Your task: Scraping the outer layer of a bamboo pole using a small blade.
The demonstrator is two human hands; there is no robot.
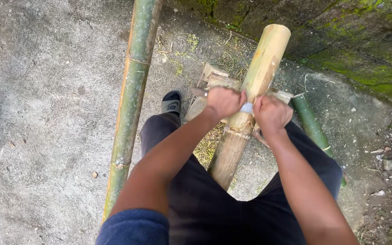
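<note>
Both hands, left and right, fingers clenched on a blade across the pale, peeled bamboo pole.

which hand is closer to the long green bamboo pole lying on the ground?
Left. The left hand grips the tan bamboo on the side facing the green pole; the right hand is on the far side.

Open concrete ground at far left, long green bamboo pole fencing it off, pale bamboo trunk across the middle, mossy wall blocking far right, narrow gap between pole and trunk
</note>
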